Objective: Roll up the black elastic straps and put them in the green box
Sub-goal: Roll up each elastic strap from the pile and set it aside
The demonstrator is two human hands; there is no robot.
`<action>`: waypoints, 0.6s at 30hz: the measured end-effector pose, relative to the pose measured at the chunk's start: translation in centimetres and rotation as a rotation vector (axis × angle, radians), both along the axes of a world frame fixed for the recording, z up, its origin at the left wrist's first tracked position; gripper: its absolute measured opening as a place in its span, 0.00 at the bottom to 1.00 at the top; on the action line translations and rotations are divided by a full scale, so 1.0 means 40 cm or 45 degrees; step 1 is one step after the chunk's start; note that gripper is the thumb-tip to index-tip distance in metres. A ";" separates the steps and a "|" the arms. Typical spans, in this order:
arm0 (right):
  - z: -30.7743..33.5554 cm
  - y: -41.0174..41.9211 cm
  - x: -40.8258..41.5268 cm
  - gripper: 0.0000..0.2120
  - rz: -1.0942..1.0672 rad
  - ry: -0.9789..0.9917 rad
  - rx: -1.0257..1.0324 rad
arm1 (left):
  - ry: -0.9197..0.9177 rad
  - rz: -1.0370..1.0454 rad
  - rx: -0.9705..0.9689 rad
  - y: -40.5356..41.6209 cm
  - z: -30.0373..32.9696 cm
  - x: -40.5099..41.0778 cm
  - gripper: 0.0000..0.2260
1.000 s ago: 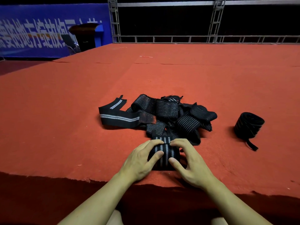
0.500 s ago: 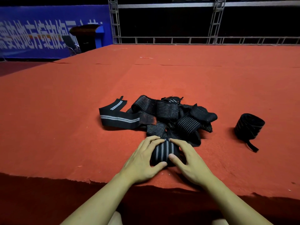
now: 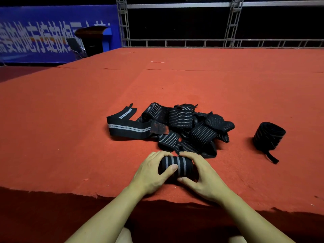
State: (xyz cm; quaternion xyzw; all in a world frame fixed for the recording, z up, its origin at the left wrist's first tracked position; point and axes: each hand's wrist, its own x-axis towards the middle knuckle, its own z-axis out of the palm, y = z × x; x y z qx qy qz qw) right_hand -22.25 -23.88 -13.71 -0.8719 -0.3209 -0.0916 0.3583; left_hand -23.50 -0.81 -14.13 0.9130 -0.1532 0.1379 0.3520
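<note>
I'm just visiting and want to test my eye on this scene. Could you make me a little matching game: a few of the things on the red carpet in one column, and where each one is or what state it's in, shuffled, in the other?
Things
1. striped roll
2. finished roll
3. strap pile
4. flat strap

Place or state
A. loose tangle at the centre of the red carpet
B. gripped by the left hand and the right hand
C. stands alone at the right, tail trailing
D. lies unrolled at the pile's left side

Pairs: 1-B, 2-C, 3-A, 4-D
</note>
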 end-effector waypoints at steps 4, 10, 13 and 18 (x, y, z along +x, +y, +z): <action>-0.002 0.005 -0.007 0.29 -0.047 0.072 -0.011 | 0.059 0.032 -0.064 -0.006 0.003 0.003 0.23; 0.004 0.001 0.002 0.25 -0.136 0.306 0.210 | 0.072 0.129 -0.637 -0.087 0.008 0.023 0.21; 0.003 -0.001 0.007 0.31 -0.213 0.373 0.352 | -0.011 0.216 -0.706 -0.169 0.014 0.031 0.17; -0.002 -0.006 0.022 0.33 -0.323 0.435 0.475 | -0.021 0.391 -0.777 -0.254 0.011 0.059 0.15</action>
